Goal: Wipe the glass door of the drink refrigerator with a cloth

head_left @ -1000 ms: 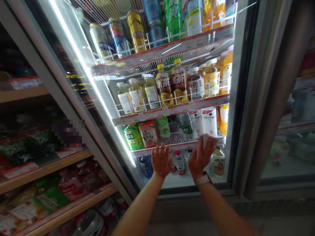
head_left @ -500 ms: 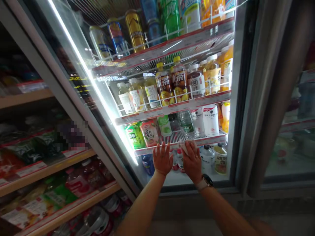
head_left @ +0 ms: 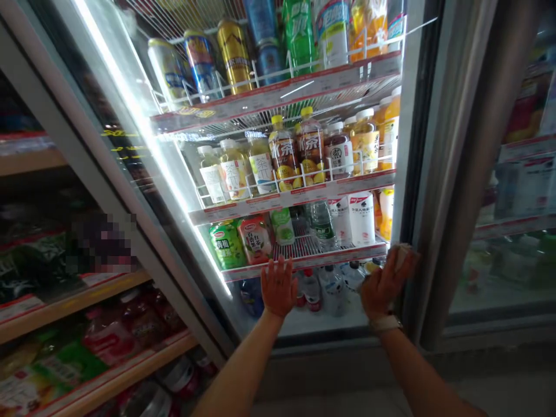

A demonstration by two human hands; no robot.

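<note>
In the head view, my left hand (head_left: 278,288) is open and grasps nothing, its fingers spread and its palm laid flat against the glass door (head_left: 321,332) of a lit drinks cooler. My right hand (head_left: 384,286) is closed around a pale wad (head_left: 403,251), cloth or paper, I can't tell which. The wad sticks out at my fingertips, at the right edge of the glass, beside the metal door frame (head_left: 419,220). A light wristband (head_left: 386,323) sits on my right wrist.

Behind the glass, the shelf just above my left hand carries a green carton (head_left: 230,246), a red carton (head_left: 256,240), a clear bottle (head_left: 322,223) with a dark green label and white packs (head_left: 362,219). One shelf higher stand two yellow-capped tea bottles (head_left: 284,155) among paler ones, and on the top one I see a gold can (head_left: 234,58) and a green bottle (head_left: 299,40). More bottles (head_left: 332,286) stand at the bottom, between my hands. A bright light strip (head_left: 113,63) slants down the cooler's left side, and wood-edged shelves (head_left: 104,300) with packaged goods lie to my left.
</note>
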